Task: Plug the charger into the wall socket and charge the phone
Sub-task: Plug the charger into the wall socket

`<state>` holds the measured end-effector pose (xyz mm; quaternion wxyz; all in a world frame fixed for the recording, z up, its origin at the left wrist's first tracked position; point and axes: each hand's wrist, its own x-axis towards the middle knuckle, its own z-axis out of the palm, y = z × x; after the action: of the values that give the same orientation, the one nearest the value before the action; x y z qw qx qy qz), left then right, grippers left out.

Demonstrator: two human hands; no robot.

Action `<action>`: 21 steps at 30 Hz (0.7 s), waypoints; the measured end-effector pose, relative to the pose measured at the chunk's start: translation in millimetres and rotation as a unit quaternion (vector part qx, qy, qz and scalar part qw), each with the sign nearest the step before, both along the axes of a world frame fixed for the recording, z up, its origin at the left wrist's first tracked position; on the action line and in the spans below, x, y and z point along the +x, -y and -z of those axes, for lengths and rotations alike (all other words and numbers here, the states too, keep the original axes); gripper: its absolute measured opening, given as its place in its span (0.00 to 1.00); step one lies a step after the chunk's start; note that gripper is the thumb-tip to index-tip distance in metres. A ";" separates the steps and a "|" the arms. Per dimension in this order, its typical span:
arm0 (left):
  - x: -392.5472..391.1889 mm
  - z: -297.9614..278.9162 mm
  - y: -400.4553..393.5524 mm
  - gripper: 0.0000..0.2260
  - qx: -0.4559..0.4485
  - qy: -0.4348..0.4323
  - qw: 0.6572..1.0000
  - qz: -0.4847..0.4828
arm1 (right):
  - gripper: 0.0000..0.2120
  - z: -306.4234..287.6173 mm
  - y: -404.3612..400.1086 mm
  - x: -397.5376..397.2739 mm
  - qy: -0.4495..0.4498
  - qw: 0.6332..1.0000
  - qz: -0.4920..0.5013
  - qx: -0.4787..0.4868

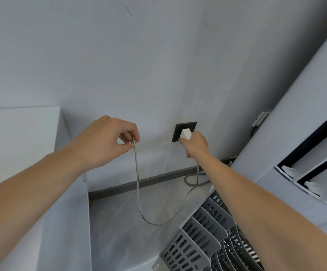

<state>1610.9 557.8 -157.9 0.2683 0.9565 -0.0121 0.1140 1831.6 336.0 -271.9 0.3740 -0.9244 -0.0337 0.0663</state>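
Note:
A white charger block (185, 133) sits against the black wall socket plate (178, 130) low on the pale wall. My right hand (196, 143) is closed around the block from below and to the right. A thin grey charging cable (138, 184) hangs in a long loop from under that hand, down toward the floor and back up to my left hand (110, 141). The left hand pinches the cable's free end between thumb and fingers, to the left of the socket. No phone is in view.
A white cabinet (22, 145) stands at the left. A grey slotted file rack (203, 239) lies at the lower right under my right forearm. A white shelf unit (305, 145) rises at the right. A thicker grey cord (190, 182) curls on the floor by the dark skirting.

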 end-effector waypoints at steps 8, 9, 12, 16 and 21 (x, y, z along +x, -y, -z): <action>0.7 0.1 0.6 0.09 -0.007 0.004 1.000 -0.001 | 0.14 -8.8 -4.5 9.6 -0.014 0.999 -0.028 -0.026; 0.7 0.1 1.1 0.09 -0.010 0.005 1.000 -0.002 | 0.15 -9.1 -5.2 10.6 -0.011 0.999 -0.031 -0.029; 0.6 0.0 2.6 0.09 -0.014 0.005 1.000 0.000 | 0.20 -9.4 -4.4 15.8 -0.011 0.999 -0.035 -0.030; 1.6 -0.8 2.9 0.08 -0.020 0.006 1.000 0.002 | 0.21 -5.1 -4.5 18.1 0.006 0.999 -0.037 -0.031; 1.8 -0.4 3.0 0.08 -0.030 0.007 1.000 0.007 | 0.20 -7.6 -11.0 20.7 0.024 0.999 -0.034 -0.030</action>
<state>1612.7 554.8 -157.4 0.2971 0.9472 -0.0170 0.1191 1852.3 346.9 -264.3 0.3426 -0.9349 -0.0721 0.0581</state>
